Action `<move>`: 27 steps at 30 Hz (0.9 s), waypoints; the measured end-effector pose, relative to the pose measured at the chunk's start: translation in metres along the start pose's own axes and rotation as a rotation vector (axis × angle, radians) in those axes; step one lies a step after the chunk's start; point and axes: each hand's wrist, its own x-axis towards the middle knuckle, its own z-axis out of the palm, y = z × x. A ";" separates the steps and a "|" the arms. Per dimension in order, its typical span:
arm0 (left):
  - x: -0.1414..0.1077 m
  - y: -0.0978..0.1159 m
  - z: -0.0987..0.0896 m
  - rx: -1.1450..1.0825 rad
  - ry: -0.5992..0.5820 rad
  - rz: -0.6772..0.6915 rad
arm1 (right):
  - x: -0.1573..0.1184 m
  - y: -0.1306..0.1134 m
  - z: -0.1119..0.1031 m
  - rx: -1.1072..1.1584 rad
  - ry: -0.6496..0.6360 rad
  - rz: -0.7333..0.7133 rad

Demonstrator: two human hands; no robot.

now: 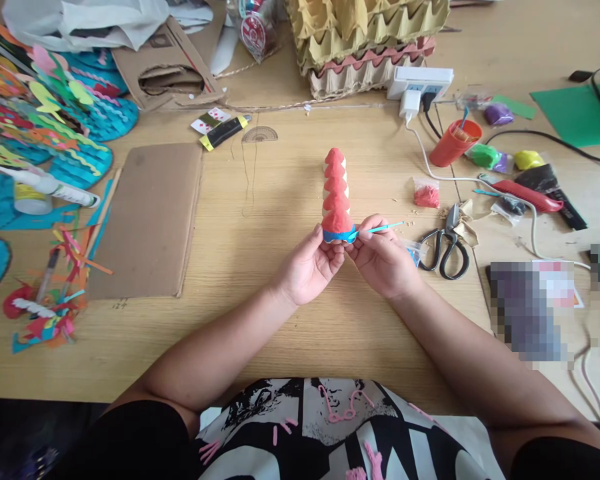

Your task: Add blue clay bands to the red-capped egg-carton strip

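A strip of egg carton point(335, 189) stands out away from me over the table, its bumps coated in red clay and its near end in blue. My left hand point(311, 265) grips the blue end from the left, thumb on top and fingers beneath. At the right side of that end, my right hand point(384, 257) pinches a thin light-blue modelling tool point(383, 228), whose tip touches the blue clay. Partly hidden behind my right hand lies a small clear bag with blue clay point(414, 252).
Black-handled scissors point(449, 241), a bag of red clay point(427, 193) and an orange cup point(455, 143) lie to the right. A white cable point(430, 170) runs from the power strip point(423, 81). At left is flat cardboard point(145, 220); egg trays point(365, 40) are stacked behind.
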 end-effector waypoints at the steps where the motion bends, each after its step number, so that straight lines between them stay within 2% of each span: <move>1: 0.000 0.000 0.000 0.000 -0.005 0.001 | 0.000 0.000 0.000 -0.001 0.002 -0.001; 18: 0.000 0.000 -0.001 0.022 0.003 -0.007 | 0.001 -0.001 0.001 -0.020 -0.025 -0.015; 27: -0.001 0.001 0.003 0.012 0.034 -0.028 | 0.002 -0.003 -0.004 -0.004 -0.021 0.057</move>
